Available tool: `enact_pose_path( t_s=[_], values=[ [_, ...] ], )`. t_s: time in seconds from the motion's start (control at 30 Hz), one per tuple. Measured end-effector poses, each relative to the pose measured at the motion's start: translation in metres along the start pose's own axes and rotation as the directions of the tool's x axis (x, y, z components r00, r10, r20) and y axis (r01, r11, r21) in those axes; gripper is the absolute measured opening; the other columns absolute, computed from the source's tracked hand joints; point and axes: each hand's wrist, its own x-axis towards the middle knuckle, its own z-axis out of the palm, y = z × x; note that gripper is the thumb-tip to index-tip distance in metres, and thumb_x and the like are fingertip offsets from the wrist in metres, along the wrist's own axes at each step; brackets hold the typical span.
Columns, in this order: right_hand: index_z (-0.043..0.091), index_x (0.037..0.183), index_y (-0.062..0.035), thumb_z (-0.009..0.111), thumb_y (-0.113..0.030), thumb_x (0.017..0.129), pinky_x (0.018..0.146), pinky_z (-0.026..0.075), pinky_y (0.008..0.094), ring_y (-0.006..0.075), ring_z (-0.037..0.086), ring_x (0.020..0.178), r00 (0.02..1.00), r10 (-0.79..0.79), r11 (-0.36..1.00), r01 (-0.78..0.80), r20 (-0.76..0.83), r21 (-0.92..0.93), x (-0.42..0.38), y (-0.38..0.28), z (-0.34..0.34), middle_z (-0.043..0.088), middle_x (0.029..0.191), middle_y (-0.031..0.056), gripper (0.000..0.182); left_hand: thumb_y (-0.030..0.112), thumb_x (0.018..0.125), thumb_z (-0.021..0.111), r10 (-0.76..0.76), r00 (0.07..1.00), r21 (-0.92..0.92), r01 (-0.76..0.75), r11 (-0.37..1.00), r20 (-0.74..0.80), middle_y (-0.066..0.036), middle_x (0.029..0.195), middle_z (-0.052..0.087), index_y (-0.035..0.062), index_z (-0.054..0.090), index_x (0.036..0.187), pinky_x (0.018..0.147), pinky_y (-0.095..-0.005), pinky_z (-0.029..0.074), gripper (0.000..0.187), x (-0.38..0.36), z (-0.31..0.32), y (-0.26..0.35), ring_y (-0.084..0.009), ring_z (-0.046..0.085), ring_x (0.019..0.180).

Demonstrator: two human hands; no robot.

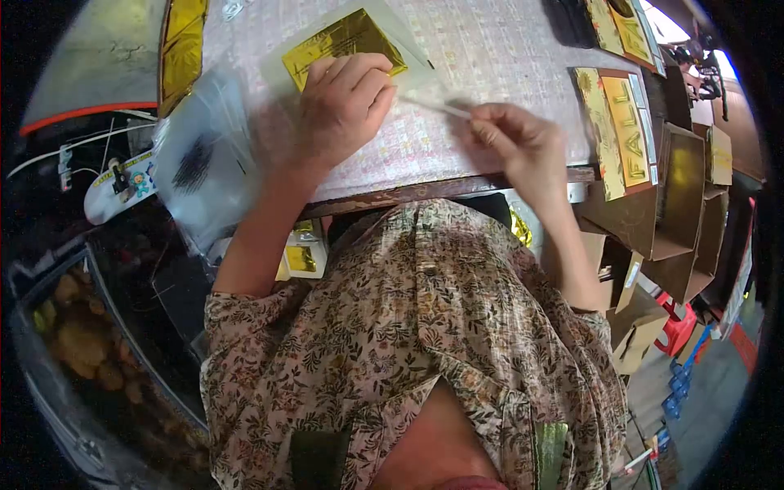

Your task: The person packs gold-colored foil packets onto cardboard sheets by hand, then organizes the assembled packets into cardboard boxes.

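Observation:
On the table lies a clear plastic bag (419,54) with a flat gold foil packet (347,37) inside, printed with small dark text. My left hand (347,102) is over its near edge with fingers curled, pressing on the bag; the fingertips are partly hidden. A thin pale strip (433,104) stretches from beside my left hand to my right hand (518,140). Its end is pinched between thumb and fingers of my right hand, which is a little blurred. To the left of my left forearm is a pile of clear plastic bags (208,147).
A patterned cover lies over the table (482,49). Gold foil packaging (181,49) sits at its left edge. Boxes marked FALL (625,131) stand at the right edge, with cardboard boxes (678,192) beyond. A dark bin (90,327) is at lower left.

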Motion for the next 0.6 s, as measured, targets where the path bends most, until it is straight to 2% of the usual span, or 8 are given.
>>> enact_pose_path(
  t_s=[0.07, 0.13, 0.17, 0.2, 0.3, 0.4, 0.47, 0.6],
  values=[
    [0.076, 0.109, 0.0012, 0.072, -0.001, 0.094, 0.066, 0.056, 0.0236, 0.0098, 0.07, 0.073, 0.999, 0.043, 0.998, -0.042, -0.029, 0.038, -0.005, 0.005, 0.013, 0.077, 0.085, 0.0071, 0.015, 0.009, 0.083, 0.076, -0.036, 0.998, 0.002, 0.036, 0.999, -0.048, 0.002, 0.104, 0.067, 0.0106, 0.062, 0.094, 0.087, -0.0361, 0.044, 0.018, 0.002, 0.002, 0.002, -0.0192, 0.065, 0.091],
    [0.075, 0.109, 0.0037, 0.073, 0.0, 0.094, 0.065, 0.054, 0.0247, 0.0103, 0.069, 0.073, 0.99, -0.11, 0.976, 0.091, -0.088, -0.197, -0.004, 0.006, 0.021, 0.076, 0.082, 0.009, 0.016, 0.009, 0.083, 0.076, -0.04, 0.998, -0.005, 0.04, 0.999, -0.045, 0.001, 0.105, 0.068, 0.0105, 0.062, 0.093, 0.086, -0.036, 0.044, 0.017, 0.004, 0.002, 0.004, -0.0194, 0.065, 0.09],
    [0.072, 0.108, 0.0039, 0.073, -0.002, 0.093, 0.065, 0.056, 0.03, 0.0178, 0.072, 0.072, 0.958, -0.253, 0.937, 0.208, -0.132, -0.281, -0.001, 0.009, 0.024, 0.075, 0.084, 0.0155, 0.016, 0.008, 0.082, 0.076, -0.051, 0.997, -0.012, 0.05, 0.999, -0.05, 0.001, 0.105, 0.068, 0.0105, 0.062, 0.092, 0.086, -0.0359, 0.044, 0.017, 0.005, 0.001, 0.004, -0.0195, 0.066, 0.09],
    [0.072, 0.108, 0.0039, 0.073, -0.002, 0.093, 0.065, 0.056, 0.03, 0.0178, 0.072, 0.072, 0.957, -0.254, 0.938, 0.209, -0.141, -0.277, 0.003, 0.013, 0.027, 0.075, 0.084, 0.0155, 0.016, 0.008, 0.082, 0.076, -0.041, 0.998, -0.009, 0.041, 0.999, -0.047, 0.001, 0.105, 0.068, 0.0105, 0.062, 0.092, 0.086, -0.0359, 0.044, 0.017, 0.005, 0.001, 0.004, -0.0195, 0.066, 0.09],
    [0.067, 0.11, 0.002, 0.074, -0.004, 0.091, 0.064, 0.058, 0.0408, 0.0361, 0.073, 0.072, 0.868, -0.478, 0.796, 0.363, -0.136, -0.485, 0.012, 0.019, 0.035, 0.072, 0.088, 0.0227, 0.022, 0.011, 0.082, 0.078, -0.07, 0.997, -0.065, 0.071, 0.995, 0.01, 0.0, 0.111, 0.068, 0.0101, 0.063, 0.094, 0.09, -0.0387, 0.044, 0.019, 0.005, -0.004, 0.001, -0.0223, 0.066, 0.096],
    [0.067, 0.109, 0.0014, 0.074, -0.006, 0.091, 0.06, 0.058, 0.0428, 0.0357, 0.072, 0.069, 0.858, -0.5, 0.758, 0.364, -0.123, -0.541, 0.023, 0.021, 0.04, 0.072, 0.085, 0.0215, 0.021, 0.016, 0.085, 0.077, -0.058, 0.996, -0.138, 0.067, 0.988, 0.066, -0.002, 0.119, 0.068, 0.0102, 0.067, 0.104, 0.097, -0.0425, 0.044, 0.022, 0.013, -0.012, -0.013, -0.026, 0.065, 0.108],
    [0.068, 0.109, 0.0008, 0.074, -0.007, 0.091, 0.057, 0.057, 0.0438, 0.0368, 0.071, 0.066, 0.839, -0.526, 0.757, 0.39, -0.136, -0.524, 0.028, 0.021, 0.042, 0.071, 0.082, 0.0206, 0.02, 0.019, 0.089, 0.075, -0.098, 0.988, -0.036, 0.103, 0.994, 0.123, -0.005, 0.129, 0.066, 0.0116, 0.068, 0.117, 0.102, -0.0453, 0.042, 0.029, 0.018, -0.015, -0.025, -0.0285, 0.061, 0.118],
    [0.07, 0.104, 0.0017, 0.075, -0.006, 0.091, 0.053, 0.056, 0.0385, 0.0291, 0.07, 0.06, 0.828, -0.543, 0.769, 0.426, -0.137, -0.476, 0.034, 0.019, 0.04, 0.073, 0.083, 0.0181, 0.016, 0.021, 0.093, 0.072, -0.08, 0.988, -0.113, 0.095, 0.989, 0.13, -0.006, 0.132, 0.065, 0.0135, 0.067, 0.125, 0.102, -0.0449, 0.043, 0.034, 0.01, 0.002, -0.053, -0.0288, 0.061, 0.119]
  ],
)
